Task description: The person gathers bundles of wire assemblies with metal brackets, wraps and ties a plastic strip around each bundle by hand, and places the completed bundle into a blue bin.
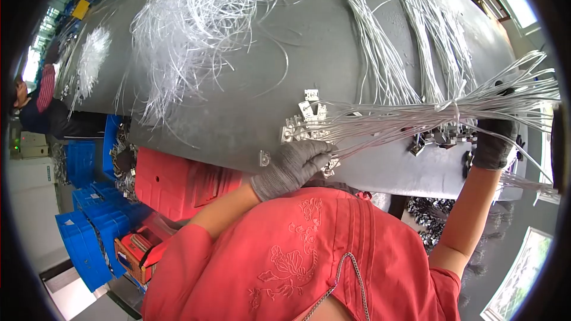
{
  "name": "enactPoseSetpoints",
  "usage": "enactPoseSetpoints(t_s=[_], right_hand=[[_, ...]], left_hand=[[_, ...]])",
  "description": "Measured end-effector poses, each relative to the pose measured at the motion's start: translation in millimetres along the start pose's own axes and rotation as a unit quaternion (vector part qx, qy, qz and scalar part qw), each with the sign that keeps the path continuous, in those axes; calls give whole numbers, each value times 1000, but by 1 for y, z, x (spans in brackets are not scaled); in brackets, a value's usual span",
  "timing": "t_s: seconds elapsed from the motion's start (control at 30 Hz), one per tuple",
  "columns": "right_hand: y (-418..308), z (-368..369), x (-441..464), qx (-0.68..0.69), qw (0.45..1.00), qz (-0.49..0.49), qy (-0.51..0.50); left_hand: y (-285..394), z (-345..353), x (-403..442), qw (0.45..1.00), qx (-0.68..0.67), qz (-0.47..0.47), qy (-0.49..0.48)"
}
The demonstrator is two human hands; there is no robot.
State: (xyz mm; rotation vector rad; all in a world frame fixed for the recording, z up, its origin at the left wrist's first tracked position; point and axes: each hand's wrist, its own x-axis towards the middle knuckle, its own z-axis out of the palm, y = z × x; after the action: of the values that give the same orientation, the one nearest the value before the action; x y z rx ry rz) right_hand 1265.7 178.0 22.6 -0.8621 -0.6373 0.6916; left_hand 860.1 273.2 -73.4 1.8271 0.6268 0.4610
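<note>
A long bundle of grey wires (410,116) lies across the near part of the grey table, tied near its right half, with small metal connector pieces (297,129) at its left end. My left hand (291,166), in a grey glove, has its fingers wrapped round the wires just beside those pieces. At the right, my right hand (496,137), in a darker glove, grips the bundle; the wires cover part of its fingers. One loose metal piece (264,158) lies left of my left hand.
A tangled heap of clear strands (190,18) and more wire bundles (380,53) lie on the table (238,125). Dark metal parts (446,137) sit beneath the held bundle. Red bin (172,184) and blue crates (89,232) stand at the left. Another person (50,113) is at far left.
</note>
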Motion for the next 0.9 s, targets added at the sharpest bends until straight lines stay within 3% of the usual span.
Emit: enactPoseSetpoints(t_s=[0.13, 0.17, 0.27, 0.3, 0.43, 0.63, 0.9], right_hand=[[-2, 41, -12, 62, 990, 1, -128], [0, 42, -9, 148, 961, 33, -232], [0, 59, -12, 232, 929, 96, -271], [3, 52, -10, 202, 930, 54, -301], [3, 32, -22, 76, 992, 13, -98], [-17, 85, -31, -110, 988, -47, -97], [-33, 129, -41, -297, 943, -120, -90]], left_hand=[[-2, 7, 5, 998, 2, 31, 61], [0, 7, 7, 996, 5, 44, 73], [-1, 0, 11, 994, 45, 60, 74], [-4, -2, 13, 993, 74, 61, 64], [-4, 2, 17, 977, 106, 139, 119], [-6, 16, 29, 979, 78, 152, 108], [-7, 22, 36, 974, 22, 188, 121]])
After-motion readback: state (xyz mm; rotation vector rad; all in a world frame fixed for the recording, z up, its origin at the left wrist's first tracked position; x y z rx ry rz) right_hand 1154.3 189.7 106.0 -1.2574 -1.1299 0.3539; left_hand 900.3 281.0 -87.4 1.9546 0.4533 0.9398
